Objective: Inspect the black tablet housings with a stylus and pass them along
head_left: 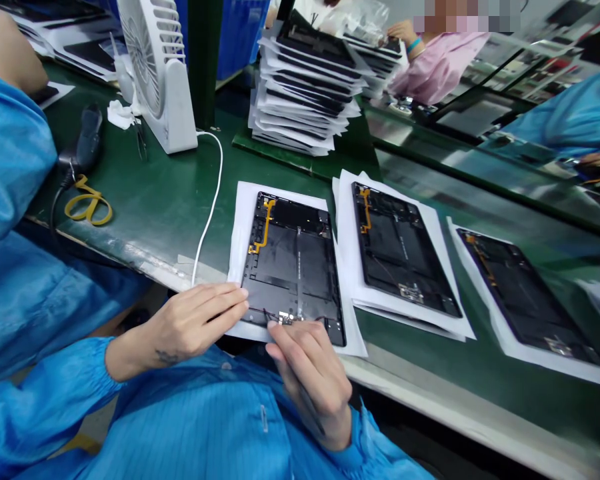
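Open tablet [285, 267], on white paper [239, 217] at the front edge of the green bench [163, 190], second tablet [400, 250] just rightward; left hand [195, 321], fingers extended together, at its near-left corner; right hand [313, 377] curled at its near edge, pinch indiscernible.

Cool, fairly bright light spreads evenly, leaving a soft sheen on the smooth dark-green surface [173, 200] and pale highlights on the satiny bright-blue sleeve [10, 147] at far left. The central flat black rectangular casing [317, 257] looks reasonably crisp; rightward, the view smears and stretches. Square pixelation masks a patch at the top.
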